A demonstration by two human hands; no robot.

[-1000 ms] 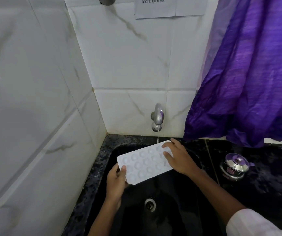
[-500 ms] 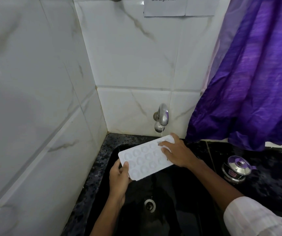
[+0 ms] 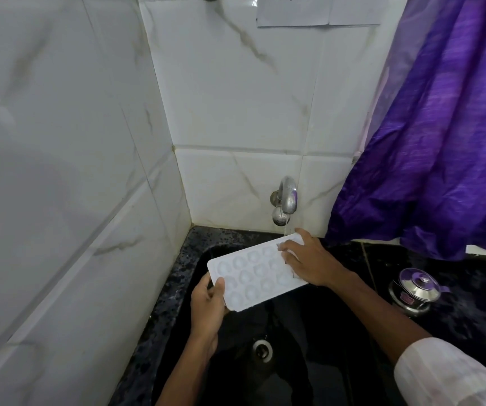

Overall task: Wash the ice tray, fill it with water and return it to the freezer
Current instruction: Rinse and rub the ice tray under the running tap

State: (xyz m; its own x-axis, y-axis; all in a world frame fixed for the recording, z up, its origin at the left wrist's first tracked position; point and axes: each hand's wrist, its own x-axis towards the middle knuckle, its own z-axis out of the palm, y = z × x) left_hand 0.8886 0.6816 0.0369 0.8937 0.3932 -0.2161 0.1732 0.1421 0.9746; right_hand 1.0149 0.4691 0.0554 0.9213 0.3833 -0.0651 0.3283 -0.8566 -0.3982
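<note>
A white ice tray with several round cups is held over the black sink. My left hand grips its near left corner, thumb on top. My right hand lies on the tray's far right end, fingers spread flat over the cups. A thin stream of water runs from the steel tap on the back wall onto that far end, beside my right fingers. The tray tilts slightly, its far end higher.
White marble tiles close in the left and the back. A purple curtain hangs at the right. A small steel lidded pot stands on the black counter right of the sink. The drain sits in the sink's floor.
The tray's far end has come up closer under the tap. My right fingers have shifted over the cups at that end. My left hand keeps its grip.
</note>
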